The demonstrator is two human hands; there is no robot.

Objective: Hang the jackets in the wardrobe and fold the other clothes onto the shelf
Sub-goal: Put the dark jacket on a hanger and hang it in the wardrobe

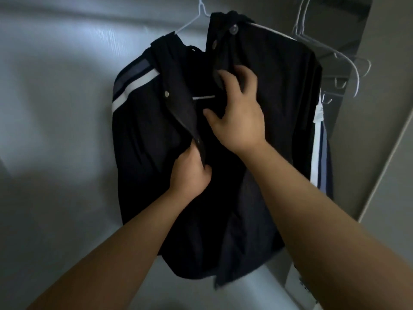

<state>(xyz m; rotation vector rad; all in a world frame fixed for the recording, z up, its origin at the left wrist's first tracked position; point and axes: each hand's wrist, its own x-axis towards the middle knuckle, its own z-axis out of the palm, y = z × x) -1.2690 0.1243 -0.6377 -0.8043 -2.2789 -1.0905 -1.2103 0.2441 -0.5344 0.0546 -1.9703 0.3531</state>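
Jacket [279, 90], dark with white sleeve stripes, sits on a white hanger [194, 21] inside the wardrobe [55, 86]; the hook goes out of view, so I cannot tell if it is on the rail. My left hand [190, 173] pinches the left front edge beside a snap. My right hand [237, 117] grasps the right front panel higher up with curled fingers. I judge this hanging nearly done, with the front open. Spare hangers [348, 61] wait at the wardrobe's right edge. I see no shelf and no other clothes.

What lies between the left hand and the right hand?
In the head view, only the dark jacket, its front edge bearing a snap, lies between the left hand and the right hand.
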